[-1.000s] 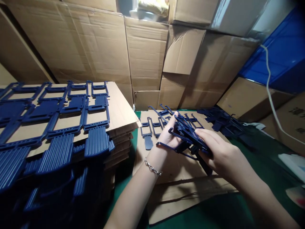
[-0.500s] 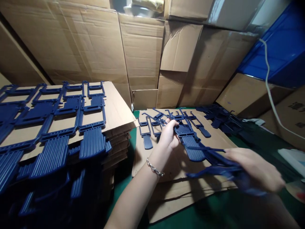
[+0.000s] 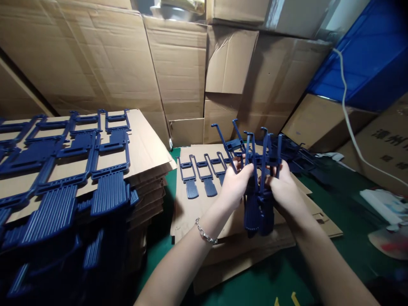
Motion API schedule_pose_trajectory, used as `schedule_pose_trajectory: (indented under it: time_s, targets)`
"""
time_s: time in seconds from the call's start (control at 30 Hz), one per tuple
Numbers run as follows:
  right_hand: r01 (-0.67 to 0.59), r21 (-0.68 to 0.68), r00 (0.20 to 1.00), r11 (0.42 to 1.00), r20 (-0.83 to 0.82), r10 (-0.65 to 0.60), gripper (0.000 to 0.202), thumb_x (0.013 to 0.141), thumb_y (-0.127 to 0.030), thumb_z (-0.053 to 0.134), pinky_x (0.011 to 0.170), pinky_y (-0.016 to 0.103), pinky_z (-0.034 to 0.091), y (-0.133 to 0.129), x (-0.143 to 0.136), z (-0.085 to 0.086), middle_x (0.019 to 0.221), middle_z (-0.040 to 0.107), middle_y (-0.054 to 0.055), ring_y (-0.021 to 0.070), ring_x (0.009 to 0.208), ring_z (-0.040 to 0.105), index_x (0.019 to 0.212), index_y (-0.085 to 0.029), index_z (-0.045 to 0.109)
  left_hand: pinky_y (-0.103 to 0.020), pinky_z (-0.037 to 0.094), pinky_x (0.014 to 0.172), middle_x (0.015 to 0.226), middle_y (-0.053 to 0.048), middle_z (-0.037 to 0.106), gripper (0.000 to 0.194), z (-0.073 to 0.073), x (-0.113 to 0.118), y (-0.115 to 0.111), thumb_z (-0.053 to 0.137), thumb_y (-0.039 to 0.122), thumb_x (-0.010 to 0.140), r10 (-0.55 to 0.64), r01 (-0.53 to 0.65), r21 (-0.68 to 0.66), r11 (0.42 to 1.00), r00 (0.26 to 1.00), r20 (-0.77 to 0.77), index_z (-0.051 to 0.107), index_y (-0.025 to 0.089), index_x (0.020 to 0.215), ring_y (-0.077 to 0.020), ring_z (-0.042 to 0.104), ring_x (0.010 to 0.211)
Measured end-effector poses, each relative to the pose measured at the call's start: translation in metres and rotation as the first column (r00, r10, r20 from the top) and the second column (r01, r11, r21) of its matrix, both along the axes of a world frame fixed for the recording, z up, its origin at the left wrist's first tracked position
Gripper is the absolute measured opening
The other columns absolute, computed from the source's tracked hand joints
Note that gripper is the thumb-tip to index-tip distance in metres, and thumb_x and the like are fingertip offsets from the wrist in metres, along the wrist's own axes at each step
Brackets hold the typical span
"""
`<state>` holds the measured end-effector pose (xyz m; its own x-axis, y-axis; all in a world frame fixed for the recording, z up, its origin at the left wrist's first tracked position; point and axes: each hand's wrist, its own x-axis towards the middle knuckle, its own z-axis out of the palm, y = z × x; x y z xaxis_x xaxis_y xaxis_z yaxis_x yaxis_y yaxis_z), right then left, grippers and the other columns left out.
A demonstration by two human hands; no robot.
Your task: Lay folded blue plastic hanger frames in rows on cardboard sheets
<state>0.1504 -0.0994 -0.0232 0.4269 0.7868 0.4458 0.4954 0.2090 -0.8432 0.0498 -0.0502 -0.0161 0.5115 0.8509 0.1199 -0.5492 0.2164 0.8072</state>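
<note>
Several dark blue plastic frame parts, each with a ribbed paddle end and long hooked arms, are bunched between my two hands above the cardboard. My left hand is closed around the left part of the bunch, thumb on top. On the other side, my right hand grips the right part, its fingertips partly hidden behind the pieces. The ribbed ends hang downward and the hooked arms point up. Beyond my left hand, more blue frame parts lie in a row on the flat cardboard sheet.
To the left, blue frame parts cover a tall stack of cardboard layers. A loose pile of blue parts lies at the back right on the green surface. Cardboard boxes wall the back. Yellow pieces show at the bottom edge.
My right hand has come in from the right with its blue parts to meet my left hand. The parts now stand upright together between both hands. The view has shifted slightly right.
</note>
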Motion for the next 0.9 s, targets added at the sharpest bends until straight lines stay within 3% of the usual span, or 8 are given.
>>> schedule_pose_trajectory:
  time_s: [0.1, 0.2, 0.33, 0.43, 0.63, 0.77, 0.83, 0.9]
  targets:
    - [-0.013, -0.064, 0.990, 0.998, -0.141, 0.004, 0.040, 0.070, -0.017, 0.045, 0.083, 0.036, 0.047, 0.015, -0.003, 0.003, 0.101, 0.057, 0.006, 0.0171, 0.091, 0.056, 0.110, -0.020, 0.039, -0.029, 0.045, 0.081, 0.081, -0.003, 0.065, 0.021, 0.000, 0.001, 0.003, 0.054, 0.032, 0.077, 0.036, -0.035, -0.085, 0.996, 0.999, 0.011, 0.058, 0.017, 0.091, -0.0166, 0.061, 0.083]
    - [-0.010, -0.096, 0.996, 0.995, -0.094, 0.001, 0.044, 0.066, -0.015, 0.045, 0.087, 0.040, 0.044, 0.029, -0.007, 0.010, 0.100, 0.057, 0.007, 0.0181, 0.093, 0.055, 0.109, -0.020, 0.037, -0.030, 0.045, 0.082, 0.084, -0.005, 0.066, 0.031, 0.002, -0.002, 0.007, 0.054, 0.043, 0.077, 0.049, -0.041, -0.088, 0.995, 0.995, 0.085, 0.060, 0.015, 0.089, -0.0186, 0.061, 0.088]
    - [-0.036, -0.105, 0.999, 0.994, -0.011, 0.035, 0.045, 0.065, -0.015, 0.045, 0.086, 0.042, 0.044, 0.037, -0.016, 0.017, 0.100, 0.058, 0.009, 0.0205, 0.093, 0.055, 0.109, -0.019, 0.036, -0.029, 0.044, 0.084, 0.094, -0.004, 0.065, 0.036, 0.010, -0.012, 0.013, 0.072, 0.021, 0.061, 0.060, -0.062, 0.054, 0.997, 0.997, 0.044, 0.058, 0.018, 0.094, -0.0185, 0.060, 0.091]
    - [0.003, -0.052, 0.999, 0.999, 0.046, -0.001, 0.049, 0.064, -0.014, 0.044, 0.092, 0.042, 0.040, 0.036, -0.022, 0.021, 0.108, 0.055, 0.010, 0.0214, 0.102, 0.052, 0.112, -0.018, 0.037, -0.029, 0.046, 0.079, 0.092, -0.004, 0.065, 0.035, 0.015, -0.021, 0.020, 0.068, 0.010, 0.058, 0.097, -0.093, 0.113, 0.989, 0.995, -0.032, 0.058, 0.016, 0.091, -0.0181, 0.061, 0.086]
    - [0.030, 0.000, 0.974, 1.000, 0.223, -0.029, 0.063, 0.072, -0.022, 0.046, 0.103, 0.044, 0.030, 0.027, -0.030, 0.025, 0.134, 0.035, 0.012, 0.0242, 0.124, 0.033, 0.132, -0.018, 0.028, -0.027, 0.047, 0.074, 0.089, -0.004, 0.065, 0.031, 0.017, -0.028, 0.027, 0.065, 0.013, 0.063, 0.197, -0.184, 0.179, 0.966, 0.979, -0.055, 0.057, 0.016, 0.093, -0.0170, 0.061, 0.081]
    - [0.065, 0.067, 0.896, 0.996, 0.435, -0.088, 0.074, 0.079, -0.035, 0.049, 0.103, 0.051, 0.026, -0.007, -0.033, 0.007, 0.141, 0.023, 0.011, 0.0286, 0.129, 0.023, 0.141, -0.023, 0.010, -0.028, 0.047, 0.074, 0.086, -0.004, 0.065, 0.030, 0.016, -0.031, 0.035, 0.067, 0.015, 0.060, 0.277, -0.261, 0.183, 0.948, 0.958, -0.071, 0.058, 0.016, 0.088, -0.0169, 0.062, 0.078]
    - [0.064, 0.123, 0.811, 0.990, 0.572, -0.124, 0.083, 0.078, -0.036, 0.054, 0.102, 0.054, 0.026, -0.035, -0.031, -0.013, 0.143, 0.019, 0.009, 0.0310, 0.129, 0.024, 0.142, -0.029, 0.001, -0.028, 0.047, 0.076, 0.084, -0.004, 0.066, 0.025, 0.017, -0.035, 0.040, 0.068, 0.015, 0.059, 0.306, -0.290, 0.187, 0.939, 0.950, -0.061, 0.058, 0.015, 0.082, -0.0166, 0.062, 0.077]
    - [-0.053, 0.119, 0.678, 0.992, 0.733, -0.052, 0.088, 0.076, -0.036, 0.060, 0.102, 0.057, 0.025, -0.067, -0.027, -0.039, 0.142, 0.023, 0.006, 0.0306, 0.126, 0.029, 0.140, -0.037, -0.001, -0.028, 0.048, 0.075, 0.080, -0.003, 0.066, 0.020, 0.021, -0.041, 0.044, 0.068, 0.016, 0.059, 0.320, -0.306, 0.190, 0.933, 0.946, -0.045, 0.058, 0.015, 0.076, -0.0160, 0.062, 0.075]
